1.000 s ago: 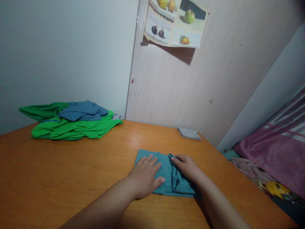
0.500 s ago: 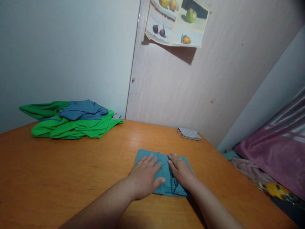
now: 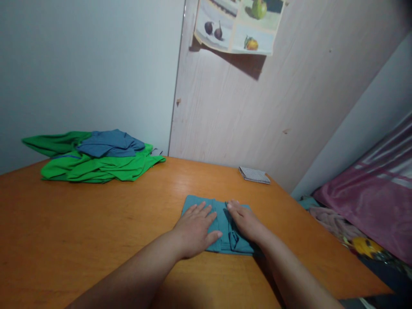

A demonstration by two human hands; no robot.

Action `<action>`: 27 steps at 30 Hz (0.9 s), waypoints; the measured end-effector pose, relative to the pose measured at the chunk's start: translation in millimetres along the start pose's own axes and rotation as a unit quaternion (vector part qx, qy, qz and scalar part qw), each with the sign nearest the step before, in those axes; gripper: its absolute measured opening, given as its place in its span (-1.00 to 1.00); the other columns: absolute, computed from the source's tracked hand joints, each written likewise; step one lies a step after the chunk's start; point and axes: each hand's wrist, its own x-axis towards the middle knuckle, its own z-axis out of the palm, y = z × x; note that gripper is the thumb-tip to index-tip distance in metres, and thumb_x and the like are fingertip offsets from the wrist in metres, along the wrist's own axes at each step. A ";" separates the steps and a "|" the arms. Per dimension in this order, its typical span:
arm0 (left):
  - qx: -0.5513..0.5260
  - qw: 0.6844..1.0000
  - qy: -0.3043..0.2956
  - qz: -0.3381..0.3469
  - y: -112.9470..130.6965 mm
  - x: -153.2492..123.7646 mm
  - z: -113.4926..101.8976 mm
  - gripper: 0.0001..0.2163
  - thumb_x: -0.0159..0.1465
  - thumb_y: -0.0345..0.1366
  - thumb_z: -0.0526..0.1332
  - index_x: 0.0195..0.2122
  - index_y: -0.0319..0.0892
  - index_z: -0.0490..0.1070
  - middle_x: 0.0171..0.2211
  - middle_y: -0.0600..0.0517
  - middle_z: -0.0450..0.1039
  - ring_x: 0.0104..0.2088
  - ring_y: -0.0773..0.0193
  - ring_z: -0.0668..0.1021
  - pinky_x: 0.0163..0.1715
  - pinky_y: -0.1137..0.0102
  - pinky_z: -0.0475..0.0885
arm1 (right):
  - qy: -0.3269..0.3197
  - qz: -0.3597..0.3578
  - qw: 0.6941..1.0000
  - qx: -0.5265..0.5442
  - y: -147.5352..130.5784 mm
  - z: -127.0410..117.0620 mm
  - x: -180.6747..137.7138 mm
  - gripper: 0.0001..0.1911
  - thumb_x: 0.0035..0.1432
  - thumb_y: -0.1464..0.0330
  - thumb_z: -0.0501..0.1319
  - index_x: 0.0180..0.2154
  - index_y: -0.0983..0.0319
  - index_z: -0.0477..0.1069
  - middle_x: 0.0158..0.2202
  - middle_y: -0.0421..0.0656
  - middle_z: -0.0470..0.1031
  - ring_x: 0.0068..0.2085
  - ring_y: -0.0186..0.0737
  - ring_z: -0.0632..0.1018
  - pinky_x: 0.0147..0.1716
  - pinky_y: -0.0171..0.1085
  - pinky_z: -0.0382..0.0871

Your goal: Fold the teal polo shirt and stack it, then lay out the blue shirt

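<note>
A folded teal cloth garment [image 3: 222,246] lies flat on the wooden table in front of me. My left hand [image 3: 196,229] rests on its left half, palm down with the fingers spread. On the right half lies my right hand [image 3: 246,221], its fingers stretched forward and close together, the fingertips along the edge of a folded flap. Near that hand's wrist side the flap is rumpled and a small dark gap shows under it. Both palms hide part of the cloth.
A loose pile of bright green clothing [image 3: 99,167] with a blue-grey cloth [image 3: 111,143] on top lies at the table's back left. A small checked folded cloth [image 3: 255,175] is near the back right edge. Pink fabric [image 3: 370,189] hangs beyond the table [image 3: 128,214].
My right hand has shifted slightly on the garment, and the flap's edge beside it has moved, showing a darker gap. My left hand stays in place. The view has tilted down a little.
</note>
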 end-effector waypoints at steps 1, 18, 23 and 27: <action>-0.001 1.000 0.002 0.001 -0.6 0.2 0.9 -0.35 0.38 0.16 -0.06 0.36 -0.14 0.19 0.40 -0.12 0.07 0.42 -0.08 0.02 0.36 0.00 -0.05 | 0.006 0.000 1.000 0.013 -0.5 -2.7 -3.5 -0.34 0.42 0.05 -0.20 0.27 0.30 0.29 0.34 0.04 0.23 0.38 -0.09 0.18 0.34 -0.02 0.03; -0.199 0.973 0.119 0.009 -12.8 9.0 -5.7 -0.43 0.38 0.12 0.01 0.26 -0.15 0.32 0.29 -0.13 0.30 0.30 -0.01 0.32 0.29 0.11 0.16 | -0.021 0.016 0.997 -0.072 -17.6 9.9 -29.2 -0.27 0.38 0.01 -0.14 0.35 0.36 0.13 0.42 0.06 0.02 0.43 0.02 0.02 0.36 0.07 -0.08; -0.369 0.882 0.288 -0.053 -39.7 22.0 -20.2 -0.52 0.41 0.08 -0.03 -0.08 -0.19 0.50 -0.07 -0.09 0.58 -0.04 0.10 0.56 0.02 0.25 0.41 | 0.017 -0.023 0.999 -0.020 -27.3 6.4 -22.5 -0.27 0.38 -0.02 -0.14 0.34 0.33 0.16 0.40 0.05 0.07 0.42 -0.01 0.05 0.36 0.08 -0.05; -0.431 0.817 0.356 -0.144 -64.4 28.3 -16.3 -0.53 0.39 0.10 -0.01 -0.18 -0.19 0.49 -0.19 -0.10 0.58 -0.13 0.10 0.57 -0.09 0.26 0.43 | 0.016 -0.074 0.997 -0.003 -51.6 11.3 -12.9 -0.27 0.37 -0.03 -0.13 0.33 0.31 0.18 0.40 0.04 0.08 0.42 -0.05 0.07 0.37 0.04 -0.05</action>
